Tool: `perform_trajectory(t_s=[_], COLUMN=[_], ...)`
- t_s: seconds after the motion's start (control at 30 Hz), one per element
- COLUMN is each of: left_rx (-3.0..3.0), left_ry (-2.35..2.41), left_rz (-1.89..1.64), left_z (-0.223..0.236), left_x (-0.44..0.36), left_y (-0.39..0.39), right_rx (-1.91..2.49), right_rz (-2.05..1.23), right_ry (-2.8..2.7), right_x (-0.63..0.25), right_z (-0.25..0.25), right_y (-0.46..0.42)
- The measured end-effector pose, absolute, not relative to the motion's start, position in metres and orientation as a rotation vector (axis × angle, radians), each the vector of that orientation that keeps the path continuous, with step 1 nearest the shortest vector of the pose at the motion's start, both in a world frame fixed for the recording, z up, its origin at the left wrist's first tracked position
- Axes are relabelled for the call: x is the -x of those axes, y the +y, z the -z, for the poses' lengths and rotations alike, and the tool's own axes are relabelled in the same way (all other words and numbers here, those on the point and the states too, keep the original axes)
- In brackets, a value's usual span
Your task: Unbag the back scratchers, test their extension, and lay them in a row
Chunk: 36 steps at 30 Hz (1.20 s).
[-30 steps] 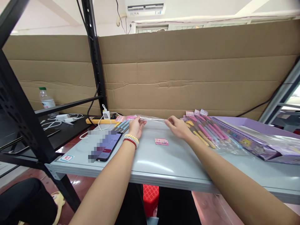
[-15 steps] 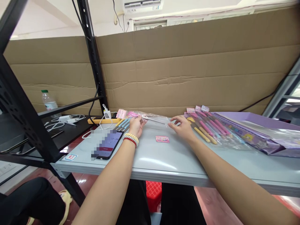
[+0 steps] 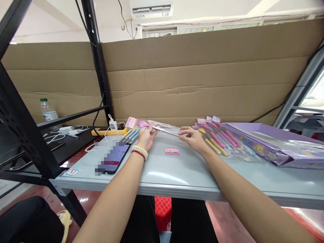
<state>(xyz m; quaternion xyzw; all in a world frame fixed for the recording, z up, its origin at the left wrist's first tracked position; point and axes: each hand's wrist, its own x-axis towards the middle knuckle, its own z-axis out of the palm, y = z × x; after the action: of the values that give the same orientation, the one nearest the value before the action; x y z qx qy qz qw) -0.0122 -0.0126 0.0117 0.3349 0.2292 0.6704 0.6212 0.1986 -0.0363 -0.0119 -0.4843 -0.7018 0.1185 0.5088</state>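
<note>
Over the far side of the grey table, a long clear plastic bag (image 3: 167, 127) stretches between my two hands. My left hand (image 3: 146, 136), with bracelets at the wrist, is closed on its left part, where a pink item (image 3: 143, 124) and a pink header card (image 3: 131, 122) stick out beyond the fingers. A thin silvery stick shows inside the plastic. My right hand (image 3: 191, 137) pinches the bag's right end. Below the bag, a small pink card (image 3: 172, 151) lies flat on the table. Blue and yellow sticks (image 3: 132, 135) lie beside my left hand.
Bagged pink, yellow and blue pens (image 3: 217, 136) lie right of my right hand, next to a purple box (image 3: 263, 145). A phone (image 3: 115, 158) lies left, near a yellow power strip (image 3: 108, 131) with white cables. Cardboard (image 3: 189, 77) stands behind the table.
My right hand parted from the bag's end, fingers apart, then closed on it again. The pink item and header card have come into clearer view beyond my left hand, which keeps its hold.
</note>
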Motion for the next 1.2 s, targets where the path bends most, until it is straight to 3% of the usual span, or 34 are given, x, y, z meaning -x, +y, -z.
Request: perform_trajectory(t_s=[0.57,0.8,1.2], left_rx=[-0.858,-0.754,-0.463], left_ry=[0.546,0.549,0.674], left_rz=[-1.483,-1.574,-1.800], left_z=[-0.011,-0.014,-0.016], left_x=[0.010,0.013,0.028], left_y=[-0.018,-0.015,-0.006], right_rx=[1.172,1.042,0.847], right_rz=[-0.567,-0.841,-0.982], right_ry=[-1.626,-1.261,-0.474], right_x=[-0.196,-0.199,-0.248], right_z=[0.010,0.006,-0.013], right_y=[-0.039,-0.037,-0.039])
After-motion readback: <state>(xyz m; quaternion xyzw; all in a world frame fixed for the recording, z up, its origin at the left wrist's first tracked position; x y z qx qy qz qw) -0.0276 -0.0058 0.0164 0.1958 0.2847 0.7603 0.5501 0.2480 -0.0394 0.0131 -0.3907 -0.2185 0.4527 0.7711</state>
